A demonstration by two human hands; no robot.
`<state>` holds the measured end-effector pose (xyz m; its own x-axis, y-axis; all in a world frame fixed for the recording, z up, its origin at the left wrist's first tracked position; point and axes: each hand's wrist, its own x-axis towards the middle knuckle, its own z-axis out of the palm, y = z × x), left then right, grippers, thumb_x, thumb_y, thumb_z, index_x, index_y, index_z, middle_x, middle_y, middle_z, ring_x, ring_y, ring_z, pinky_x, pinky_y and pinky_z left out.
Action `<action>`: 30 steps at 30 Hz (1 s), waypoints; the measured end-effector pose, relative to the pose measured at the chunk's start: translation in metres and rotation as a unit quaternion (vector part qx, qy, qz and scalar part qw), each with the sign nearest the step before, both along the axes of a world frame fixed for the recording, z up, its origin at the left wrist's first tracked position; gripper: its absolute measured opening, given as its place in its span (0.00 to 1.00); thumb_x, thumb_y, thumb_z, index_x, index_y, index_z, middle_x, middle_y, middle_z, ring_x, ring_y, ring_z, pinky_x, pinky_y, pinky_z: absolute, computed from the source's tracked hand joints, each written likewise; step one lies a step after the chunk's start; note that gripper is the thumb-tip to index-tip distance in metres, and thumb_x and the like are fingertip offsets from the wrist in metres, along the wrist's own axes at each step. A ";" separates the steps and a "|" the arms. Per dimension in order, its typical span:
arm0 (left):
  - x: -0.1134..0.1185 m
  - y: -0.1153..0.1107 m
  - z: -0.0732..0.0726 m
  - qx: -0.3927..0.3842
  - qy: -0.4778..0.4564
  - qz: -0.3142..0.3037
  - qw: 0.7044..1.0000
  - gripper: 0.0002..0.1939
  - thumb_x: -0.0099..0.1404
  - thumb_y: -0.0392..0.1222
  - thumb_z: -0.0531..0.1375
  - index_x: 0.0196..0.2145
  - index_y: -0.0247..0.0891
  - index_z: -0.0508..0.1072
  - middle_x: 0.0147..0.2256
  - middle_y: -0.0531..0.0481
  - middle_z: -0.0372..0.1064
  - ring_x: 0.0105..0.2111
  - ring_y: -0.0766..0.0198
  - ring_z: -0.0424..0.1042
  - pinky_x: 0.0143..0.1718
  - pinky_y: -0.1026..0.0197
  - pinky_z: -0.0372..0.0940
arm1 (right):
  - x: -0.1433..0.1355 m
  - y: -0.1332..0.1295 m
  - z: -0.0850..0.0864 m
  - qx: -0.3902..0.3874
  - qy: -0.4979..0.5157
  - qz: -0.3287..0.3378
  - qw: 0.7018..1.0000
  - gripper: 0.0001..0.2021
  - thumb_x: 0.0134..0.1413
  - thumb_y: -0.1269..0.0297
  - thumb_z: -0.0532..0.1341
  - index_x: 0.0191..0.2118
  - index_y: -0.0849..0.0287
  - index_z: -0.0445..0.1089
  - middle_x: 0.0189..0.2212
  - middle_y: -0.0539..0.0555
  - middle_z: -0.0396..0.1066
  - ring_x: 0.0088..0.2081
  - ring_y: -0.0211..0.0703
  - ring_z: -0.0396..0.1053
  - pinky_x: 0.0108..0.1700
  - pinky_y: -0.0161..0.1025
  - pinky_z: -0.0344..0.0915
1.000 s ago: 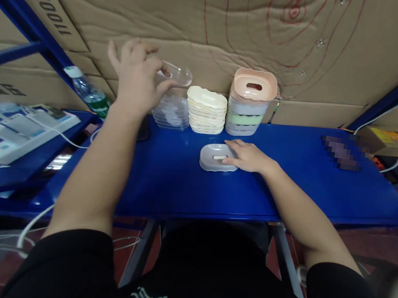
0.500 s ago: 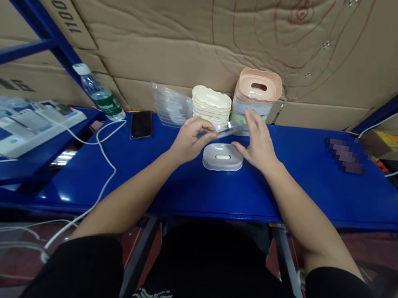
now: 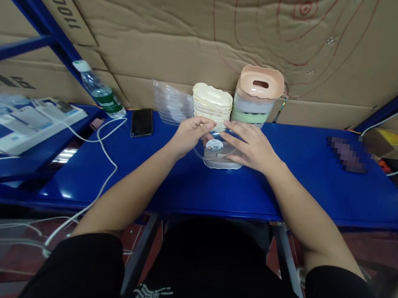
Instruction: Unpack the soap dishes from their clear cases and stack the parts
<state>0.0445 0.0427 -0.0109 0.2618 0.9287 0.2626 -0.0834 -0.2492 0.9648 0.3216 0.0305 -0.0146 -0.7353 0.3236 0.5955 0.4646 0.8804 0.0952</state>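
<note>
My left hand [image 3: 190, 136] pinches the left edge of a clear plastic lid [image 3: 202, 150] that bears a round white sticker [image 3: 214, 145]. Against the lid's right side lies my right hand [image 3: 251, 145], its fingers slightly spread along the edge; its thumb is hard to make out. Directly below, a pale grey oval dish [image 3: 223, 165] with a slot in its middle rests on the table, partly seen through the lid. Just behind my hands are a stack of cream dishes [image 3: 212, 95] and a taller stack of peach, grey and green dishes [image 3: 259, 90].
A stack of clear plastic lids [image 3: 171, 103] leans left of the cream dishes. Farther left are a black phone [image 3: 142, 123], a water bottle [image 3: 101, 94] and a white cable [image 3: 114, 165]. Cardboard [image 3: 159, 20] backs the blue table [image 3: 192, 188]; a small box [image 3: 394, 143] sits right.
The clear lid has tilted so its stickered face shows, over the grey dish. My right hand has moved left and down, from raised and apart onto the lid. My left hand keeps its pinch.
</note>
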 end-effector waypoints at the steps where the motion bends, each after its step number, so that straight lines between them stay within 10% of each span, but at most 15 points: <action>1: 0.000 0.001 -0.001 -0.014 0.000 -0.006 1.000 0.32 0.58 0.71 0.79 0.41 0.40 0.81 0.24 0.53 0.78 0.20 0.64 0.73 0.26 0.60 0.72 | 0.000 0.000 -0.001 -0.003 -0.001 0.001 1.000 0.35 0.76 0.48 0.66 0.82 0.41 0.61 0.81 0.58 0.64 0.77 0.63 0.66 0.73 0.67 0.68; 7: -0.009 0.007 -0.011 0.064 0.090 0.009 0.994 0.32 0.62 0.65 0.78 0.52 0.39 0.82 0.41 0.45 0.83 0.35 0.61 0.79 0.39 0.57 0.77 | 0.003 0.005 -0.008 -0.070 0.038 -0.038 0.996 0.38 0.65 0.36 0.72 0.74 0.46 0.74 0.76 0.61 0.70 0.71 0.65 0.73 0.70 0.66 0.72; 13: -0.023 0.009 -0.023 0.207 0.308 -0.051 0.927 0.60 0.49 0.67 0.83 0.73 0.44 0.72 0.70 0.34 0.69 0.60 0.42 0.78 0.64 0.41 0.76 | 0.006 -0.001 0.002 -0.194 0.039 -0.117 0.973 0.38 0.57 0.40 0.77 0.70 0.47 0.79 0.73 0.57 0.75 0.71 0.67 0.75 0.73 0.65 0.72; 19: -0.022 0.007 -0.020 0.233 0.409 -0.027 0.882 0.54 0.52 0.68 0.81 0.71 0.44 0.76 0.71 0.34 0.72 0.73 0.28 0.67 0.76 0.27 0.60 | 0.008 -0.004 0.012 -0.225 0.024 -0.127 0.966 0.35 0.57 0.40 0.77 0.66 0.49 0.82 0.70 0.57 0.78 0.70 0.67 0.77 0.70 0.64 0.74; 30: -0.017 0.011 -0.033 0.232 0.379 -0.048 0.894 0.47 0.49 0.61 0.82 0.65 0.49 0.81 0.68 0.37 0.77 0.70 0.30 0.73 0.75 0.26 0.61 | 0.016 -0.002 0.016 -0.272 -0.017 -0.096 0.957 0.29 0.54 0.38 0.77 0.55 0.51 0.81 0.59 0.59 0.83 0.58 0.64 0.81 0.57 0.57 0.77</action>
<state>0.0277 0.0535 -0.0438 0.6008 0.7298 0.3263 0.5090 -0.6639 0.5479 0.3376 0.0287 0.0018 -0.6463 0.7107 0.2779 0.6280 0.7023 -0.3353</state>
